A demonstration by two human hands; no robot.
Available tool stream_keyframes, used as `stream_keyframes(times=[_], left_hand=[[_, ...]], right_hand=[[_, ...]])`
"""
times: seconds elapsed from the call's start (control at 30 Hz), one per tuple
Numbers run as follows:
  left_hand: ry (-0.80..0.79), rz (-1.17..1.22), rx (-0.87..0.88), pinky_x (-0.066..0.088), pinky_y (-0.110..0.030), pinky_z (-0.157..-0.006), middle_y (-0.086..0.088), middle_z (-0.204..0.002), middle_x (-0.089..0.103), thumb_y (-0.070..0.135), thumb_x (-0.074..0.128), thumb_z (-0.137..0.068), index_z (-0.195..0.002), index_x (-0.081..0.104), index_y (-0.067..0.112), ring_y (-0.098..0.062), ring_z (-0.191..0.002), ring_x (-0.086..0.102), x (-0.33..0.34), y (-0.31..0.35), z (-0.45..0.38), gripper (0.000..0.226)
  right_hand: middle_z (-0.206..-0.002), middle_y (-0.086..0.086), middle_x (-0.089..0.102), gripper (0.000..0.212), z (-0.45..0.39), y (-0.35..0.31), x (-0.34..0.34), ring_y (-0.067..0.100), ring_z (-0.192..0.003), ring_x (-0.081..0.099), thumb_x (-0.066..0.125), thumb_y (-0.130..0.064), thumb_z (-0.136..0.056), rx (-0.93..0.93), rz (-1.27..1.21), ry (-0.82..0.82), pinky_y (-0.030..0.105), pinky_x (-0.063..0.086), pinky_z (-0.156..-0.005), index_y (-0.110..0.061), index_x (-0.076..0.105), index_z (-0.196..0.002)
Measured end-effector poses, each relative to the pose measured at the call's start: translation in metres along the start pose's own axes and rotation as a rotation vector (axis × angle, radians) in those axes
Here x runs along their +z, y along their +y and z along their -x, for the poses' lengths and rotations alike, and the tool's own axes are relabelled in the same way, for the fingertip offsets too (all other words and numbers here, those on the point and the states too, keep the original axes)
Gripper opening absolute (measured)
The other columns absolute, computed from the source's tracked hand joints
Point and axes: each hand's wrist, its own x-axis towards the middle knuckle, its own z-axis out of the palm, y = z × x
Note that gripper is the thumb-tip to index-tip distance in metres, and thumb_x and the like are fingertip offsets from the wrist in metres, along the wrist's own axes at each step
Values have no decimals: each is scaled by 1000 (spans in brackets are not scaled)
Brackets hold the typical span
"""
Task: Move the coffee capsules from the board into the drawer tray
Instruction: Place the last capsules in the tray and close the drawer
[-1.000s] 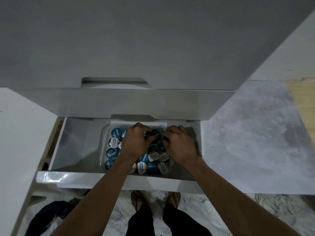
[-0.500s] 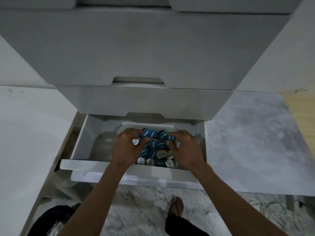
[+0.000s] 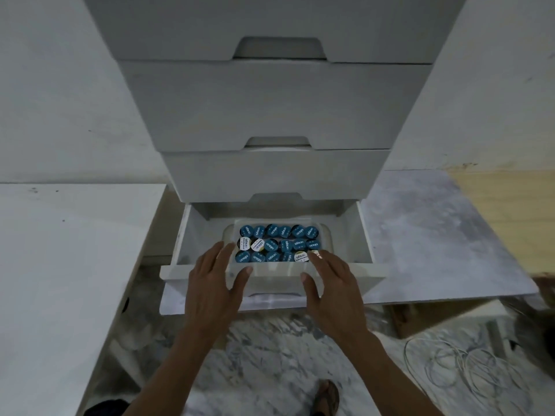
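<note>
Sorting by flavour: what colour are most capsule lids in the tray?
Mostly blue capsule lids, with a few white ones, seen in the head view.

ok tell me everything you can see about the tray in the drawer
The tray is a clear plastic rectangle with rounded corners, sitting flat in the open bottom drawer. Coffee capsules, mostly blue-lidded and a few white, fill it in three rows. The left hand and right hand, fingers spread, are at its near corners.

Both hands (image 3: 210, 289) off the capsules (image 3: 277, 244), now in rows.
</note>
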Motion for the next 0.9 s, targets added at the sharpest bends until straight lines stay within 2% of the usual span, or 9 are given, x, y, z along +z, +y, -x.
stream_keyframes(times=[0.13,0.23,0.33,0.47,0.63,0.9], left_hand=[[-76,-117,-1,20,-46,-117,-5,-159,22,67,30,-90,-150,20,27,-24,-146,20,5,-10,6,73],[-127,-187,-7,4,-46,-121,0,-162,3,72,19,-89,-152,3,32,-20,-150,1,16,-19,5,77],[-164,-231,-29,-4,-46,-121,2,-162,-6,74,10,-88,-152,-5,34,-17,-149,-8,29,-27,3,77],[-143,-327,-4,-7,-45,-120,1,-162,4,70,9,-90,-153,6,31,-18,-150,-1,41,-36,5,74],[-86,-434,44,9,-52,-119,-5,-159,23,67,18,-92,-151,23,26,-25,-147,20,50,-43,5,73],[-35,-503,56,8,-52,-119,-4,-160,21,70,16,-91,-152,21,24,-27,-146,21,68,-48,-26,76]], right_hand=[[-160,1,23,60,8,2,7,22,-148,18,34,-54,-97,85,124,-22,50,19,-117,-29,27,-151],[-163,-5,3,65,1,7,12,17,-150,-3,24,-59,-97,109,230,-22,51,4,-119,-33,7,-154],[-162,-6,-6,67,-5,14,20,16,-149,-11,17,-62,-96,128,293,-48,52,-4,-119,-35,-5,-153],[-163,-5,-4,67,1,28,37,18,-150,-10,14,-62,-96,116,339,-79,58,-3,-118,-32,-3,-154],[-163,-1,6,69,1,38,50,22,-150,1,18,-62,-95,67,421,-29,63,0,-116,-29,8,-155],[-163,0,7,69,-34,52,62,24,-150,2,10,-64,-95,23,461,8,62,-2,-116,-29,8,-155]])
